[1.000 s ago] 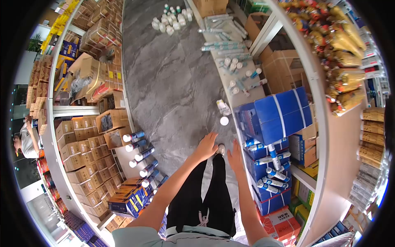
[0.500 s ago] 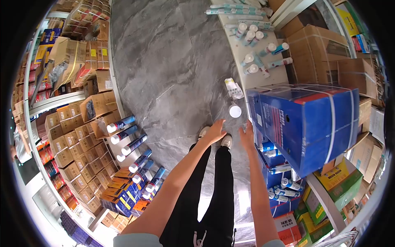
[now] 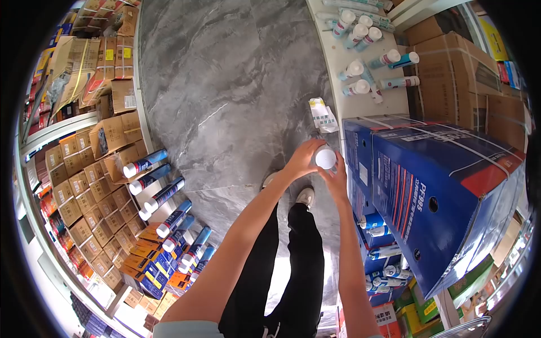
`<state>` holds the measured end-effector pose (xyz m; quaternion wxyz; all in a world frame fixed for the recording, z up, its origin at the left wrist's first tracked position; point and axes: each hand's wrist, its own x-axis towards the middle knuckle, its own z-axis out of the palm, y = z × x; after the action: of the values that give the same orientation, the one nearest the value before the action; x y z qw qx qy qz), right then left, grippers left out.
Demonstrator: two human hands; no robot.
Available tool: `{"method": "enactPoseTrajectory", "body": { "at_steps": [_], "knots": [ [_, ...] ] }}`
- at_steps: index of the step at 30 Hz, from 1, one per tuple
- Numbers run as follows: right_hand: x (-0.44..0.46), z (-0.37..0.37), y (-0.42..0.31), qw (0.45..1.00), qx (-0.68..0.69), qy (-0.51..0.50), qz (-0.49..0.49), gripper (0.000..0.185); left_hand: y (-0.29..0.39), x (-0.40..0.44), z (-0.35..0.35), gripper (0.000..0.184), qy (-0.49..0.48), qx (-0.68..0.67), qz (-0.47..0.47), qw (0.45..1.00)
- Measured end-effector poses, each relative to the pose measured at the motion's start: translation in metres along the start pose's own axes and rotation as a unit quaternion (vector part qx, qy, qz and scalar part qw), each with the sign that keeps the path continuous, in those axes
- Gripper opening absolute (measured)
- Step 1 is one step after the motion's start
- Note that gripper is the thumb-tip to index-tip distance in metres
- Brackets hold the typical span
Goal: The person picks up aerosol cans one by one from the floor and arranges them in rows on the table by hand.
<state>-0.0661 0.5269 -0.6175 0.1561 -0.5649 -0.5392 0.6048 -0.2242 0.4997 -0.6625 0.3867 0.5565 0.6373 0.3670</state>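
My left hand (image 3: 302,160) curls around the left side of an upright white-topped canister (image 3: 325,159), seen from straight above. From the other side my right hand (image 3: 336,180) closes on the same canister, fingers against its side. Its round white top faces up between the hands; most of its body is hidden beneath the top and fingers. Just beyond it, on the grey floor, lies a crumpled white and yellow packet (image 3: 322,116) with printed lettering.
A big blue strapped carton (image 3: 400,186) juts out close to my right hand. Past it, white-capped tubes (image 3: 369,39) stand and lie on a pale ledge. Along the left shelf edge are blue white-capped cans (image 3: 164,194) and stacked brown boxes (image 3: 93,205). Grey marbled floor (image 3: 225,84) stretches ahead.
Both hands have come in from either side and closed around the white-topped canister, which they were apart from before. The view has shifted, and the blue carton looks nearer.
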Motion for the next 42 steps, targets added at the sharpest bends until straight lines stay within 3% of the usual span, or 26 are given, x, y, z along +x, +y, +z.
{"method": "enactPoseTrajectory", "body": {
  "at_steps": [2,5,9,13,15,16,19,21,23,24,28,30,31,33,35,42],
  "knots": [
    [0.006,-0.003,-0.004,0.998,0.014,-0.005,0.064,0.085,-0.008,0.011,0.010,0.071,0.027,0.009,0.060,0.998],
    [0.007,0.006,0.019,0.999,-0.035,0.027,0.014,0.085,-0.005,0.016,0.013,0.062,0.009,-0.021,0.035,0.999],
    [-0.003,0.019,0.001,0.998,-0.021,0.040,0.034,0.084,0.013,0.007,0.004,0.060,0.038,-0.029,0.019,0.999],
    [-0.012,0.018,-0.011,0.999,-0.029,0.015,0.025,0.079,0.024,-0.011,-0.004,0.057,0.076,0.018,-0.018,0.997],
    [-0.019,0.019,-0.015,0.998,0.060,-0.029,0.024,0.073,0.038,-0.025,-0.013,0.058,0.152,0.045,-0.078,0.984],
    [-0.026,0.018,-0.025,0.996,0.055,-0.041,0.057,0.063,0.050,-0.032,-0.023,0.058,0.151,0.047,-0.077,0.984],
    [-0.048,0.024,-0.034,0.990,0.126,-0.054,0.039,0.055,0.087,-0.054,-0.048,0.060,0.195,0.043,-0.120,0.973],
    [-0.070,0.031,-0.023,0.990,0.133,-0.051,0.015,0.046,0.112,-0.071,-0.061,0.062,0.270,0.012,-0.188,0.944],
    [-0.095,0.032,-0.020,0.974,0.208,-0.071,0.050,0.051,0.144,-0.086,-0.083,0.061,0.289,0.017,-0.197,0.937],
    [-0.112,0.033,-0.037,0.981,0.165,-0.047,0.096,0.057,0.160,-0.092,-0.092,0.061,0.298,0.013,-0.186,0.936],
    [-0.158,0.029,-0.046,0.974,0.194,-0.037,0.107,0.061,0.227,-0.108,-0.130,0.061,0.324,0.015,-0.172,0.930],
    [-0.177,0.016,-0.081,0.955,0.199,0.005,0.217,0.065,0.259,-0.112,-0.149,0.058,0.331,-0.008,-0.197,0.923],
    [-0.181,0.011,-0.093,0.958,0.200,0.010,0.203,0.065,0.273,-0.112,-0.159,0.058,0.334,-0.012,-0.182,0.925],
    [-0.184,0.001,-0.116,0.920,0.278,0.029,0.273,0.066,0.301,-0.112,-0.179,0.055,0.355,-0.062,-0.197,0.912],
    [-0.186,-0.006,-0.142,0.959,0.170,0.035,0.222,0.052,0.330,-0.115,-0.201,0.053,0.356,-0.084,-0.163,0.917],
    [-0.180,-0.025,-0.204,0.958,0.262,0.009,0.113,0.047,0.436,-0.112,-0.271,0.054,0.359,-0.106,-0.136,0.917]
  ]
}}
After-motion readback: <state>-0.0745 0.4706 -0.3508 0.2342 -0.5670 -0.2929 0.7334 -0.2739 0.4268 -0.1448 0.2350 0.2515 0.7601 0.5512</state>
